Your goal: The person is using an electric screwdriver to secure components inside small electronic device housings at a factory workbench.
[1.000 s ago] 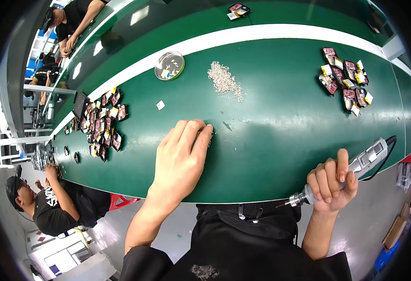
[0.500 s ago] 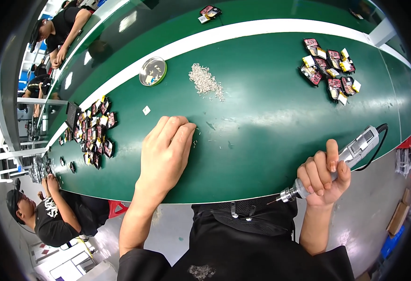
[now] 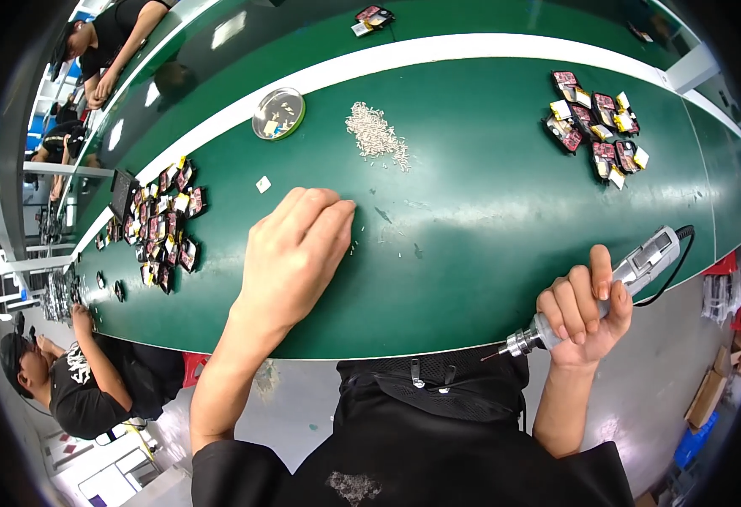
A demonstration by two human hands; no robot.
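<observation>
- left hand [image 3: 294, 258] low over the worktop [image 3: 463, 287], its back to the camera; the fingers are curled and drawn together, thumb side toward 1 o'clock; the fingertips are partly hidden, so I cannot tell whether they pinch anything;
- a few loose pale pieces [image 3: 354, 243] lie on the worktop just beside this hand, at 3 o'clock from it;
- right hand [image 3: 588, 314] is wrapped around a grey electric screwdriver [image 3: 651, 258], palm side partly showing, forefinger raised along the body; the bit points to 8 o'clock near the worktop's front edge, and the black cord [image 3: 680, 272] leaves the tool's far end at 2 o'clock from the hand;
- heap of tiny pale pin-shaped pieces [image 3: 371, 133] at 1 o'clock from the left hand;
- round green-rimmed tin [image 3: 291, 100] at 12 o'clock from that hand, small bits inside; a white square piece [image 3: 262, 184] at 11 o'clock;
- crowded group of black-and-red modules [image 3: 168, 224] between 9 and 10 o'clock from the left hand; smaller module cluster [image 3: 603, 116] at 12 o'clock from the right hand, with yellow-edged packs among the casings;
- seated co-worker [image 3: 92, 389] at 8 o'clock from the left hand.
</observation>
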